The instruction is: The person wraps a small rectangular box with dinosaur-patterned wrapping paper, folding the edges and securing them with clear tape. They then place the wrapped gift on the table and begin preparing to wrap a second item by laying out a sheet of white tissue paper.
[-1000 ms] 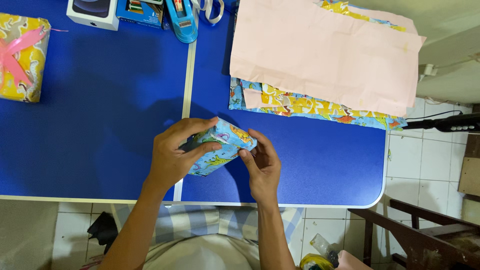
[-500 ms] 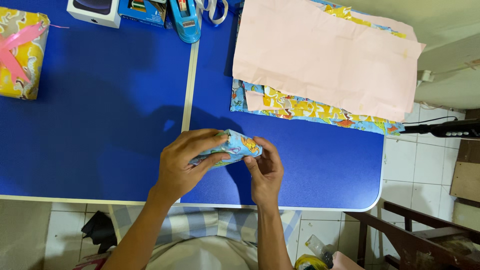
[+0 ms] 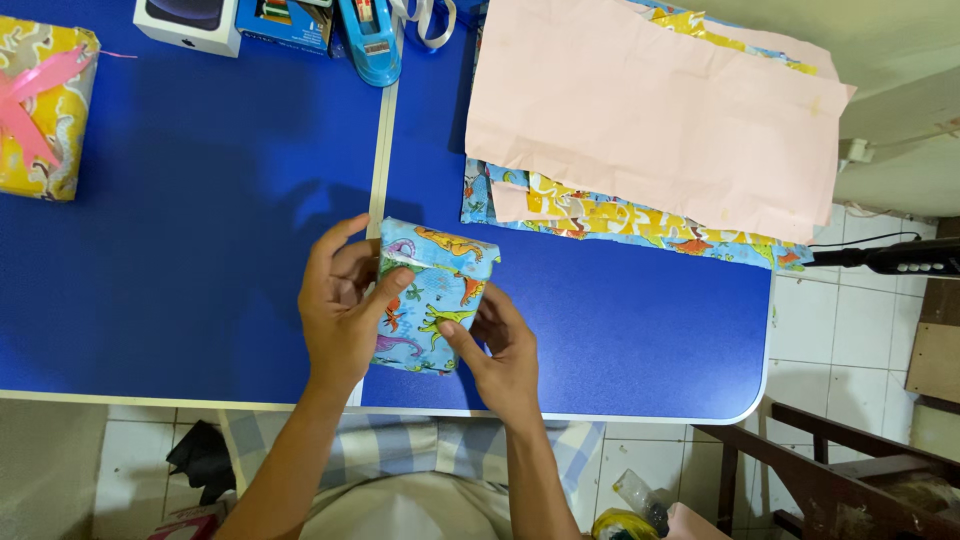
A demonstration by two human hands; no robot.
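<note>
A wrapped blue parcel (image 3: 432, 295) is gripped between the left hand (image 3: 343, 305) and right hand (image 3: 503, 352) above the blue table (image 3: 200, 250).

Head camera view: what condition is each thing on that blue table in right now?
Blue dinosaur-print parcel: fully wrapped, held by both hands.
Left hand: gripping the parcel's left side.
Right hand: gripping its lower right edge.
Yellow parcel: wrapped, pink ribbon on top.
Pink paper sheet: lying flat on patterned sheets.
Tape dispenser: untouched.
</note>
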